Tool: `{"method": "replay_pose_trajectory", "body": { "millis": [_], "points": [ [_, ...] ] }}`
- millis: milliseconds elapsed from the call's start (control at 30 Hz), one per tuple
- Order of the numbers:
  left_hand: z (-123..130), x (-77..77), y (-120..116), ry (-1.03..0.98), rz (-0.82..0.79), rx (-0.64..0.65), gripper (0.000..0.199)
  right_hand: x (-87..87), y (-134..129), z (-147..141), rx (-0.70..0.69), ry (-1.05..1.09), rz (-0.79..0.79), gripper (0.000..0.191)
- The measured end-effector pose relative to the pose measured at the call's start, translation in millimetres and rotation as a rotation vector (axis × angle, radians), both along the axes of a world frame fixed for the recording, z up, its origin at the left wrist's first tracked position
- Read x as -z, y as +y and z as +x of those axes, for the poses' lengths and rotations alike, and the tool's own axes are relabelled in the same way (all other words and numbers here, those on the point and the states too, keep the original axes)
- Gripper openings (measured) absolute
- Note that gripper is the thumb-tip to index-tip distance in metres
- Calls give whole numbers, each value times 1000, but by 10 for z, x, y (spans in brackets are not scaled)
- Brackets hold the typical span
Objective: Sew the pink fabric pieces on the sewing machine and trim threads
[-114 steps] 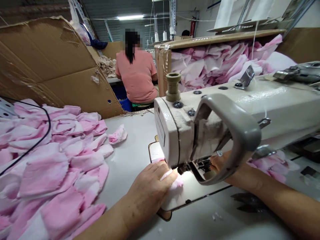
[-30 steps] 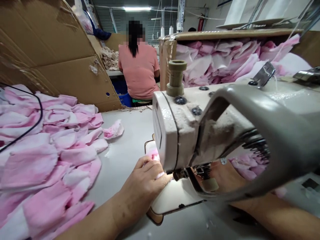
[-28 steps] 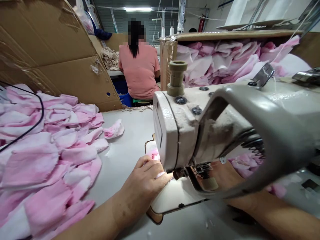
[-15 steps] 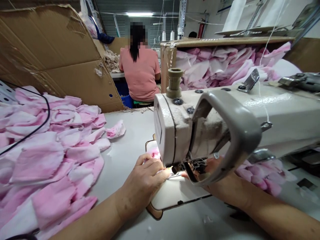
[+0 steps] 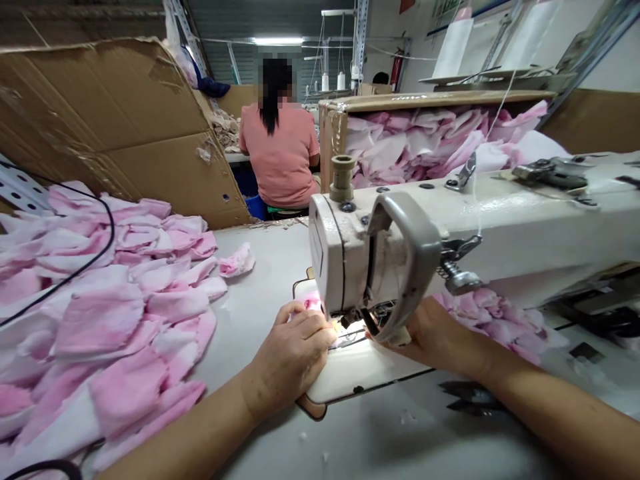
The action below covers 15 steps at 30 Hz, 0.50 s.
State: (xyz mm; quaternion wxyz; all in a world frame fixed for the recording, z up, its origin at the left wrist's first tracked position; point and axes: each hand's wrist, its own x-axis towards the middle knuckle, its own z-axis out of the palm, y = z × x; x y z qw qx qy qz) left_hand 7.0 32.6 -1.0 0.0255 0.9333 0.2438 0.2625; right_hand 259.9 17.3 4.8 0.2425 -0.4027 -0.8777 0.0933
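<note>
A white sewing machine [image 5: 520, 227] stands before me, its lamp lighting the needle area. My left hand [image 5: 300, 347] lies left of the needle, fingers bent and pressed together on a small pink-and-white fabric piece [image 5: 311, 301] on the machine bed [image 5: 345, 380]. Much of that piece is hidden under the hand and the machine head. My right hand [image 5: 425, 337] reaches in from the right, close to the needle. Its fingers are mostly hidden behind the grey curved guard [image 5: 417, 253], so what they hold does not show.
Pink-and-white fabric pieces [image 5: 100, 317] heap up on the left, crossed by a black cable [image 5: 111, 227]. More fabric [image 5: 495, 320] lies behind my right hand. Dark thread snips [image 5: 470, 399] rest near my right forearm. A filled cardboard box [image 5: 333, 137] and a seated person [image 5: 280, 153] are beyond.
The view has shifted, showing more of the machine's right side. My right hand shows more beside the guard. My left hand stays on the fabric by the needle.
</note>
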Motion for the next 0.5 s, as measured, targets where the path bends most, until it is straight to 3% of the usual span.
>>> {"method": "replay_pose_trajectory", "body": {
  "millis": [133,333,500],
  "points": [
    [-26,-20,-39,18,35,11,18,-45,105,75,121,-62,-71,37],
    [44,-171,-146,94,114,172,15,-118,206,91,207,-136,-137,34],
    [66,-381,-520,29,168,308,18,-318,206,81,187,-207,-233,34]
  ]
}}
